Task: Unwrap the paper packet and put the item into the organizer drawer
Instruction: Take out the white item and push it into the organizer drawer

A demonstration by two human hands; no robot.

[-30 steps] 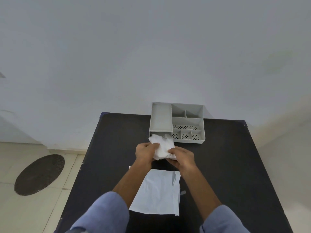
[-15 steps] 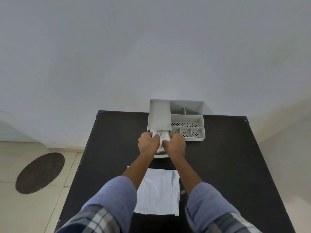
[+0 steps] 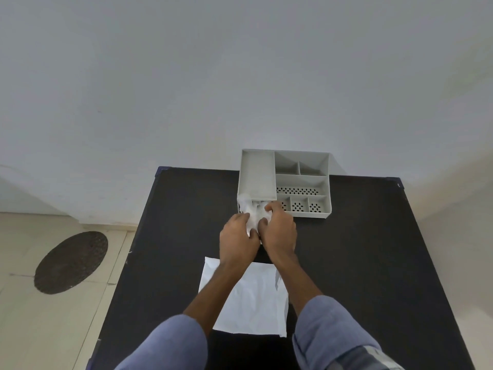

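Note:
A grey desk organizer (image 3: 301, 180) with several compartments stands at the table's far edge. Its drawer, at the lower left front, is mostly hidden behind my hands. A crumpled white item (image 3: 253, 212) sits at the drawer's mouth, pressed between both hands. My left hand (image 3: 238, 239) grips it from the left and my right hand (image 3: 280, 232) from the right, fingers curled around it. A flat, creased white paper sheet (image 3: 250, 303) lies on the black table (image 3: 360, 263) under my forearms.
The white wall rises directly behind the organizer. Left of the table is tiled floor with a dark round cover (image 3: 70, 261). My blue sleeves fill the bottom of the view.
Both hands have carried the crumpled white item forward, from above the table up to the organizer's drawer front, and it is now bunched tighter between them.

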